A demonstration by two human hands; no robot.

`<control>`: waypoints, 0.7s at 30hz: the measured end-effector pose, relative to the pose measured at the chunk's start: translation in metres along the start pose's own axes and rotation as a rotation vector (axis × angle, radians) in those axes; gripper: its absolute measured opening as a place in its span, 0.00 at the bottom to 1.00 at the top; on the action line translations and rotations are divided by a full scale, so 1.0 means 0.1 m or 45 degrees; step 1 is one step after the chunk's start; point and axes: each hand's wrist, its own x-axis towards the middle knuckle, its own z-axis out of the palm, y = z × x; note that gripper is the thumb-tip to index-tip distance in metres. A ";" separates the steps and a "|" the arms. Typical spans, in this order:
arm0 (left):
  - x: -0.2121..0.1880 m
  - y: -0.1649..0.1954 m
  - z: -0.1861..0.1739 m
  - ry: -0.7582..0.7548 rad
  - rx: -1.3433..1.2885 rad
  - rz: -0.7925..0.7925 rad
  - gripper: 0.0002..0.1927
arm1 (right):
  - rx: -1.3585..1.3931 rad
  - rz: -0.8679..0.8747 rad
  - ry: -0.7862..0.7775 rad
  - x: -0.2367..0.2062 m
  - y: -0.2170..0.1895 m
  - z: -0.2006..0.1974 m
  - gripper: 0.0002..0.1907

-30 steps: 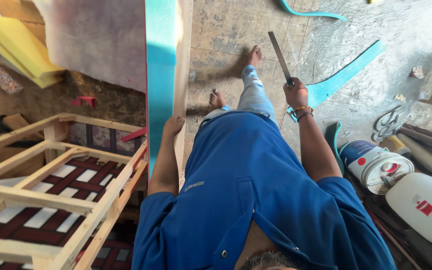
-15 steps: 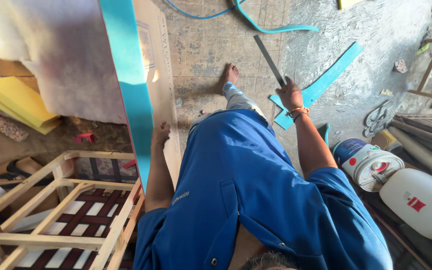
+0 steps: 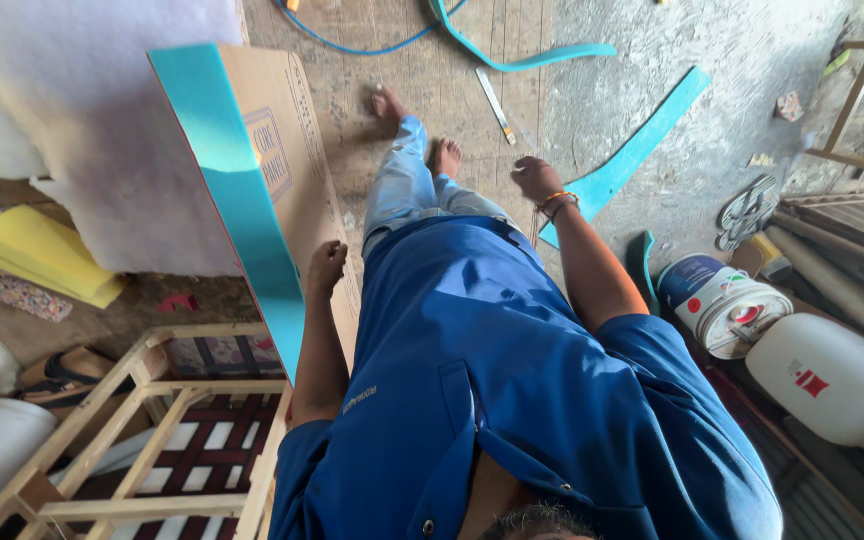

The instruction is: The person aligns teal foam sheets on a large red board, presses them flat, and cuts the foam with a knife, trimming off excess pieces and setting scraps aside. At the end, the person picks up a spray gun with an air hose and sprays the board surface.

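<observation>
My left hand [image 3: 327, 265] grips the edge of a tall cardboard panel [image 3: 297, 160] that stands on edge, with a teal covering [image 3: 242, 210] on its left face. My right hand [image 3: 535, 178], with bangles at the wrist, hangs loosely curled and holds nothing. A long flat metal blade [image 3: 495, 105] lies on the concrete floor ahead of it, beyond my bare feet [image 3: 444, 155]. A teal strip [image 3: 642, 145] lies on the floor just right of my right hand.
A wooden slatted frame [image 3: 152, 400] stands at lower left. White padding [image 3: 82, 130] and yellow foam [image 3: 32, 250] lie at left. A paint can [image 3: 727, 305] and white jerrycan [image 3: 832, 375] stand at right. A blue hose [image 3: 372, 45] and a curled teal strip [image 3: 522, 55] lie ahead.
My right hand has let go of the long blade, which now lies on the floor. The panel has tilted and shifted left while my left hand keeps hold of it.
</observation>
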 end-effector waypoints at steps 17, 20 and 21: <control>2.26 2.64 -0.70 0.279 0.127 0.851 0.14 | -0.143 -0.065 0.173 1.89 -1.21 -1.71 0.15; 2.68 3.15 -0.57 0.105 0.160 0.451 0.17 | 0.039 0.061 0.080 2.24 -1.25 -1.96 0.13; 2.83 3.31 -0.48 0.060 0.061 0.447 0.18 | 0.085 0.057 0.080 2.41 -1.24 -2.05 0.12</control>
